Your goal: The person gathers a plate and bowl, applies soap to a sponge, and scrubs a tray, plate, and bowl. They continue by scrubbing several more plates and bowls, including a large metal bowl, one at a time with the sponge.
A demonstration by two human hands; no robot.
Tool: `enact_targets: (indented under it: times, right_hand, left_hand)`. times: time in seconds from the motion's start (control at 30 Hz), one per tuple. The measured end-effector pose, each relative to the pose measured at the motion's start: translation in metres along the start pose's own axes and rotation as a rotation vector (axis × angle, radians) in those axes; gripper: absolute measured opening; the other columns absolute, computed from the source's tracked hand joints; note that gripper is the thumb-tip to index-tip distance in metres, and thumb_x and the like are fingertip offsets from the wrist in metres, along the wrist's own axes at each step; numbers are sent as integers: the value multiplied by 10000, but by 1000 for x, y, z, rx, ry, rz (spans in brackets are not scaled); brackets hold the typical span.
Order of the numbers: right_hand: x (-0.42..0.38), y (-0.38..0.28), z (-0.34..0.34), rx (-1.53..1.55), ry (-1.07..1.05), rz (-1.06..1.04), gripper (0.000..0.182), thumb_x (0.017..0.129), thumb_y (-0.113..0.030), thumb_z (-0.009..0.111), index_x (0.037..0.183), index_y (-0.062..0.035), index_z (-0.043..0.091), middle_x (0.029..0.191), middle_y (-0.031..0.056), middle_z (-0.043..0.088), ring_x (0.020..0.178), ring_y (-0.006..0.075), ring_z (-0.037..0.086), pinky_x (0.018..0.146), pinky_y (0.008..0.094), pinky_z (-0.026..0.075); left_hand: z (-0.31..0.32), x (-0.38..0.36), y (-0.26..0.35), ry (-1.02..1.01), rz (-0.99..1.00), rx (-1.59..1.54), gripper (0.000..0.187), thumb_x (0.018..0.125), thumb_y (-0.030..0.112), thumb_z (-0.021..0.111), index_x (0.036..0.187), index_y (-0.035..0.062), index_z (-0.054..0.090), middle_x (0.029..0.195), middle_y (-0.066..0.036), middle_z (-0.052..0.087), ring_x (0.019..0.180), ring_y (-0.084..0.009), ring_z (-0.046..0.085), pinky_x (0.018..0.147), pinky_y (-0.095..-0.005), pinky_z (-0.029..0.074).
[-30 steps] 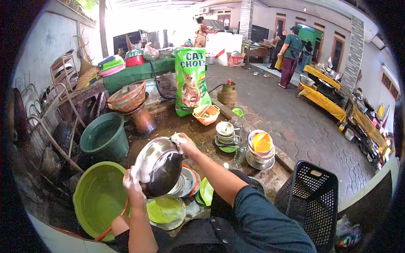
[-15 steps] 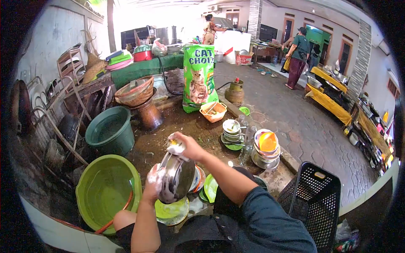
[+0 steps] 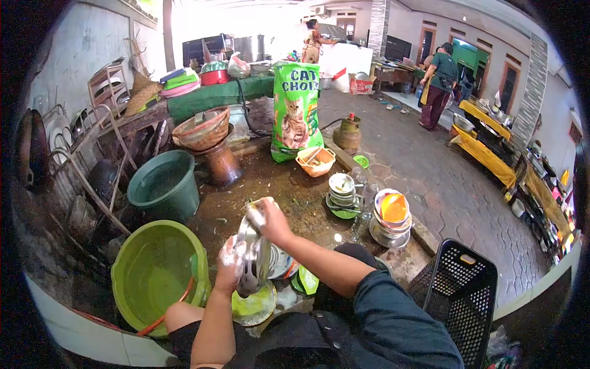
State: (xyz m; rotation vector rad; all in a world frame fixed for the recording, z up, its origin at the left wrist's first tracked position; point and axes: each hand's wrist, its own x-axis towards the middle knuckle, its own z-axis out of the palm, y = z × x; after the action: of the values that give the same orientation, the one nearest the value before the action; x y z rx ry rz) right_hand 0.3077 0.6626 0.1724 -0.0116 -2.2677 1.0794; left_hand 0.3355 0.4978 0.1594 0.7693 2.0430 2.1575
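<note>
My left hand [image 3: 227, 267], flecked with suds, grips the side of a shiny metal bowl [image 3: 253, 270] tilted on its edge. At the bowl's upper rim, my right hand [image 3: 275, 222] is closed on what looks like a foamy sponge, mostly hidden by fingers and suds. Below the bowl lies a green and white plate [image 3: 255, 305] with foam on it. Partly behind my right forearm are more dishes, among them a bright green one [image 3: 308, 280]. A large green basin [image 3: 121, 301] of water with an orange hose stands to the left.
A dark green bucket [image 3: 166, 206] stands beyond the basin. Stacked bowls [image 3: 393, 229], small dishes [image 3: 343, 200] and glasses sit ahead right. A black crate [image 3: 461, 295] is at my right. Farther off are a cat food bag [image 3: 295, 117], a gas cylinder [image 3: 349, 134] and people.
The metal bowl has turned more edge-on and shifted slightly right. My right hand has moved a little right and down along its rim. The whole view has shifted slightly.
</note>
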Motion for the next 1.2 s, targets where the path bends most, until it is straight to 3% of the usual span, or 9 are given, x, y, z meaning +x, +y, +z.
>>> enact_targets:
  times: [0.07, 0.2, 0.33, 0.5, 0.63, 0.83, 0.9, 1.1, 1.2]
  right_hand:
    - [-13, -22, -3, -72, -33, -141, 316, 770, -234, 593, 989, -30, 492, 933, 183, 518, 877, 362, 489, 751, 448, 401]
    - [-20, -13, 2, -78, -92, -390, 356, 704, -116, 622, 1014, -12, 483, 937, 187, 538, 934, 370, 506, 804, 424, 415]
    - [9, 15, -3, 55, -147, 75, 345, 667, -54, 628, 986, 17, 514, 913, 213, 577, 874, 362, 561, 804, 388, 441]
    - [-17, 10, 15, 107, -84, -186, 384, 624, -33, 651, 983, -42, 513, 934, 198, 566, 886, 362, 553, 762, 409, 451]
    - [-40, -30, 11, -32, -80, -464, 438, 593, -36, 665, 1000, -74, 506, 964, 196, 536, 872, 363, 541, 754, 426, 448]
    - [10, 19, -1, 82, 9, 13, 238, 708, -158, 636, 891, -22, 569, 901, 178, 578, 863, 346, 558, 768, 410, 447]
    - [3, 24, 1, 58, 24, 23, 254, 712, -174, 629, 907, -26, 562, 903, 184, 581, 871, 347, 560, 768, 410, 448]
    - [-25, -25, -8, -118, -13, -527, 285, 655, -131, 658, 902, -62, 533, 818, 153, 552, 783, 348, 559, 711, 413, 460]
    - [-5, 8, -7, 134, -61, -214, 310, 657, -105, 653, 932, -34, 529, 877, 165, 581, 839, 330, 577, 728, 382, 465]
  left_hand:
    - [1, 2, 3, 22, -116, -289, 190, 869, 117, 501, 1044, 45, 524, 903, -9, 568, 793, -88, 531, 694, -240, 452]
    - [-4, 3, -5, 1, -98, -303, 187, 865, 126, 504, 1027, 36, 525, 901, -21, 570, 762, -91, 536, 662, -242, 456]
    - [-4, 0, -2, -23, 4, 11, 202, 867, 149, 514, 1016, 13, 528, 876, -45, 573, 742, -104, 532, 651, -250, 451]
    - [-13, 7, -17, 154, -78, -294, 230, 877, 144, 508, 1077, 31, 496, 951, -39, 566, 829, -116, 548, 698, -254, 470]
    - [-23, 14, -3, 88, -51, -393, 197, 883, 117, 485, 1068, 51, 493, 946, -31, 556, 832, -106, 545, 710, -247, 469]
    - [-8, -1, 2, -47, -111, -115, 261, 857, 147, 529, 1091, 34, 501, 935, -37, 552, 811, -113, 532, 726, -259, 455]
    - [-7, -1, -5, -53, -112, -157, 280, 857, 152, 525, 1105, 24, 496, 942, -40, 553, 823, -118, 531, 732, -261, 457]
    - [-7, -1, 0, -96, -23, -242, 242, 856, 124, 507, 1079, 30, 506, 905, -15, 556, 787, -95, 528, 695, -240, 454]
    - [-6, -6, 14, -134, -96, -164, 243, 854, 114, 507, 1081, 27, 515, 921, -19, 559, 807, -101, 530, 703, -244, 454]
